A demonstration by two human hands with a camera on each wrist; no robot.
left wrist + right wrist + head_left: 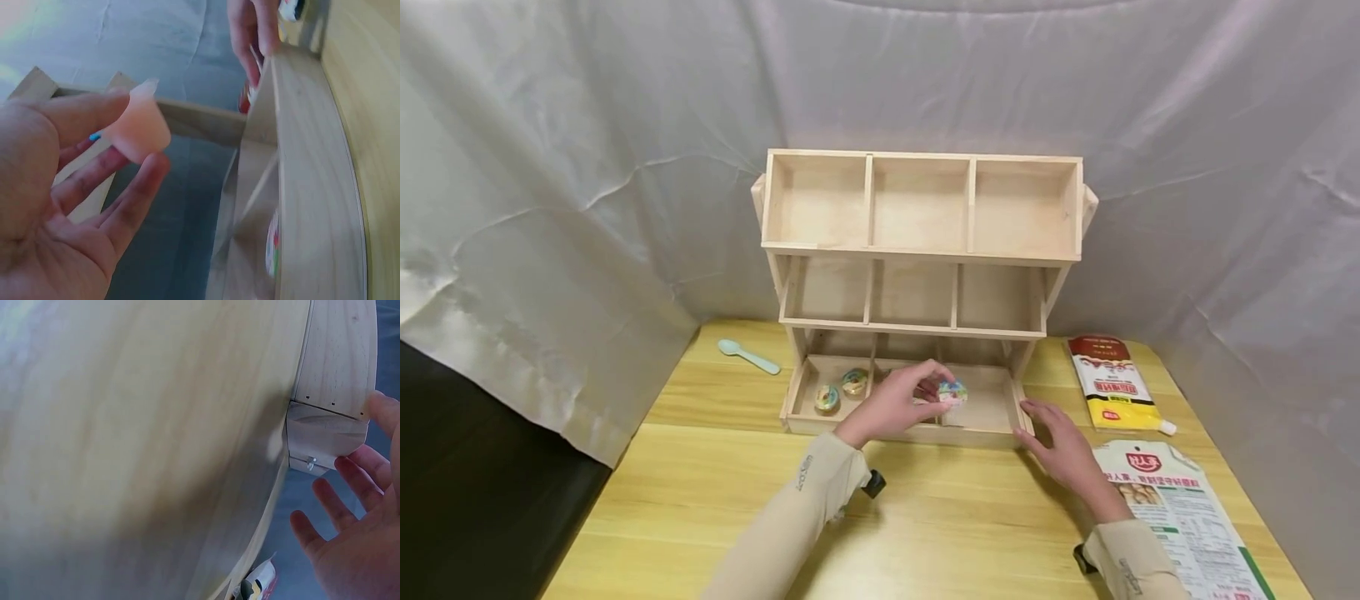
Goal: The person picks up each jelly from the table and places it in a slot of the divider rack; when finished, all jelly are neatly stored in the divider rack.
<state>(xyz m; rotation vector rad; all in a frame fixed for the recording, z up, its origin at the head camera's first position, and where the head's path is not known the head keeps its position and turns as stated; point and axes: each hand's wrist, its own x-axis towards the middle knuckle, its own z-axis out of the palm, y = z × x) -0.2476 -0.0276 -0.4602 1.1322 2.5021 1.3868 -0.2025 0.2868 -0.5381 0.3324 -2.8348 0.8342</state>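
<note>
My left hand (895,404) pinches a small jelly cup (953,393) over the bottom tray of a three-tier wooden rack (921,250). In the left wrist view, the jelly cup (139,128) is pinkish-orange and translucent, tilted between thumb and fingertips. Two more jelly cups, one of them (827,399) nearer the front, lie in the bottom left compartment. The left hand partly hides what lies in the middle compartment. My right hand (1060,446) holds the right end of the bottom tray. In the right wrist view, its thumb and index finger straddle the rack's corner (328,428).
A pale green spoon (748,356) lies left of the rack. On the right are a red, white and yellow spouted pouch (1111,383) and a flat printed packet (1187,517). Grey curtains (587,167) hang around the wooden table (700,500).
</note>
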